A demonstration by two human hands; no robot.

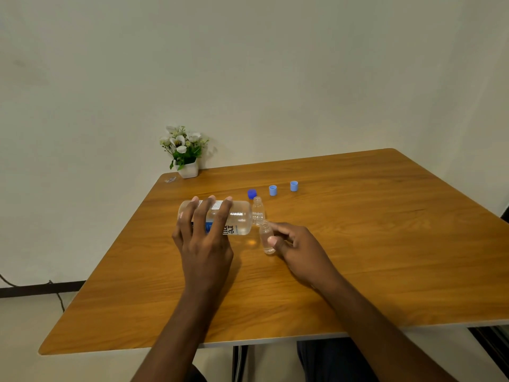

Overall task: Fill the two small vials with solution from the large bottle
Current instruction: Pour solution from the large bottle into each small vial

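Large bottle [243,219] tipped in left hand [203,244], vial [265,233] in right hand [297,247]

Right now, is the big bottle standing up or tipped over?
Tipped over. The left hand holds the big bottle on its side, neck pointing at the small vial in the right hand.

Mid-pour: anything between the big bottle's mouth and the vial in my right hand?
Nothing visible. The large bottle, tipped by the left hand, has its mouth at the open neck of the vial the right hand holds. The second vial stands just behind; three caps lie farther back.
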